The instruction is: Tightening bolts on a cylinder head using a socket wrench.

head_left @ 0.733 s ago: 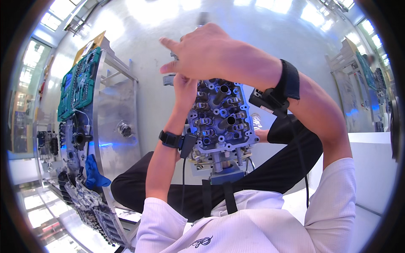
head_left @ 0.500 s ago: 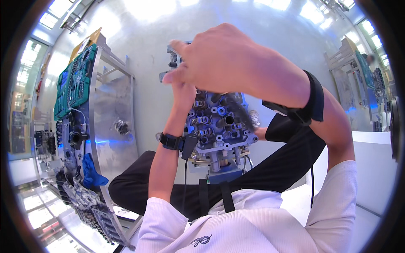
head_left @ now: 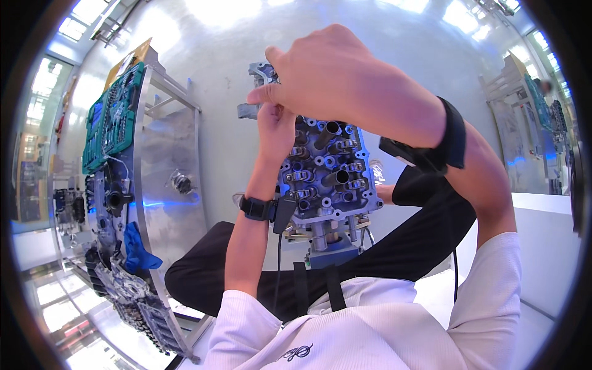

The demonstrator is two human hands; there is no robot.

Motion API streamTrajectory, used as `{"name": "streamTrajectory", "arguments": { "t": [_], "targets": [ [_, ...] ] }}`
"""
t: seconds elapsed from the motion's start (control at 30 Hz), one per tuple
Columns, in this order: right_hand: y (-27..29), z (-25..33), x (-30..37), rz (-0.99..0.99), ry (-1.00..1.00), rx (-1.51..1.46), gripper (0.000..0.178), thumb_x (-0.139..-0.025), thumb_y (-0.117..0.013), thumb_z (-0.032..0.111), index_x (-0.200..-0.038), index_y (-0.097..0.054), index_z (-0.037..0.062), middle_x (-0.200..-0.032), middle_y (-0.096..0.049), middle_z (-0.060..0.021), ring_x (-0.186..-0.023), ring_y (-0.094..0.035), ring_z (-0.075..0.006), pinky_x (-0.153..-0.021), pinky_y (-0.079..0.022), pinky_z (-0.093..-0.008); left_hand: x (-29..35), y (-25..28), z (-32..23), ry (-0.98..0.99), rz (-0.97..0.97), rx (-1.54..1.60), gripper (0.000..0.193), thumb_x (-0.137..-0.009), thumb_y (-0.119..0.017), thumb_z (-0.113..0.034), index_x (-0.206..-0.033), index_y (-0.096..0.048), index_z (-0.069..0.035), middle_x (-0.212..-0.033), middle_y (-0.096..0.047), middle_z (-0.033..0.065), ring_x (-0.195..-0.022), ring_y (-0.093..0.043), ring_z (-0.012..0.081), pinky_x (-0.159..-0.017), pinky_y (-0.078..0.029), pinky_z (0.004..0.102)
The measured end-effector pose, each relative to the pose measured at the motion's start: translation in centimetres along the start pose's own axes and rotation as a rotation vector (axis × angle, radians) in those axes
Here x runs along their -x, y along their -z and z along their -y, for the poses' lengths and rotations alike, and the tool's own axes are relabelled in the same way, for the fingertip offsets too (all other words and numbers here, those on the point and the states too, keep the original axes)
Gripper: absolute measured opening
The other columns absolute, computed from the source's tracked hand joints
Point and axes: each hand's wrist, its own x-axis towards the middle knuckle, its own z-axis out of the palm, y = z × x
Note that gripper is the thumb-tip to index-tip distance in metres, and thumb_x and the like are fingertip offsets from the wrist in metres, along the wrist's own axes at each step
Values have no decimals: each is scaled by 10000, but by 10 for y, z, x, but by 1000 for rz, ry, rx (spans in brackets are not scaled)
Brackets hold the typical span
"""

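Observation:
A grey metal engine cylinder head (head_left: pixel 327 161), with upright tubes and several valve rockers, stands before me. Above its far left part, my two hands meet. My right hand (head_left: pixel 320 71) lies over the top, fingers curled, the thumb pointing left and set apart from the index finger. Just below it is my left hand (head_left: pixel 275 132), its fingers closed and mostly covered by the right hand. Whatever the hands grip between them is hidden. Past the right fingertips, a grey metal bracket-like part (head_left: pixel 248 111) shows at the far left end of the engine.
To the left stands a metal workbench (head_left: pixel 169 139) bearing a green tool case (head_left: pixel 111 120), blue gloves or cloth (head_left: pixel 139 250) and several engine parts. My black-trousered legs (head_left: pixel 407 222) flank the engine. A cable (head_left: pixel 278 265) hangs from the left wrist's device. Another bench (head_left: pixel 505 102) stands far right.
The right hand's thumb and index finger have shifted up and slightly right, closer together. A dark blurred streak beside the engine is gone. The whole view has drifted a little.

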Motion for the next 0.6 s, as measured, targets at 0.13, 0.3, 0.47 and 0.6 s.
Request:
{"name": "streamTrajectory", "arguments": {
  "t": [0.13, 0.3, 0.47, 0.6],
  "targets": [
    [6, 4, 28, 21, 140, -152, 681, -896, -476, 583, -1345, -480, 71, -684, -667, -77, -708, -673, -264, -616, -506, -372, 5, -1, 1, -33, -72, -132, 359, -913, -591, -99, -1232, -486, 26, -1165, -556, 78, -1066, -515, 136, -911, -423, 316],
    [-3, 19, 15, -137, 315, -214, 701, -890, -482, 587, -1367, -461, 74, -687, -671, -62, -712, -673, -260, -611, -506, -372, 5, -5, 12, -179, -193, 68, 272, -908, -601, -120, -1117, -516, 31, -1032, -589, 56, -914, -527, 88, -762, -430, 271],
    [-12, 9, -6, -159, 38, -52, 704, -881, -485, 599, -1343, -485, 68, -688, -667, -89, -696, -671, -265, -607, -502, -361, 0, -5, 8, -158, -169, 57, 233, -909, -598, -131, -1058, -540, 40, -955, -608, 49, -843, -539, 80, -704, -443, 259],
    [0, 0, 9, 43, -16, -15, 689, -880, -490, 597, -1310, -510, 59, -683, -663, -105, -686, -668, -266, -615, -503, -364, 1, -8, 1, -142, -64, 46, 186, -918, -587, -122, -998, -570, 44, -875, -613, 30, -806, -547, 96, -703, -448, 265]
  ]
}}
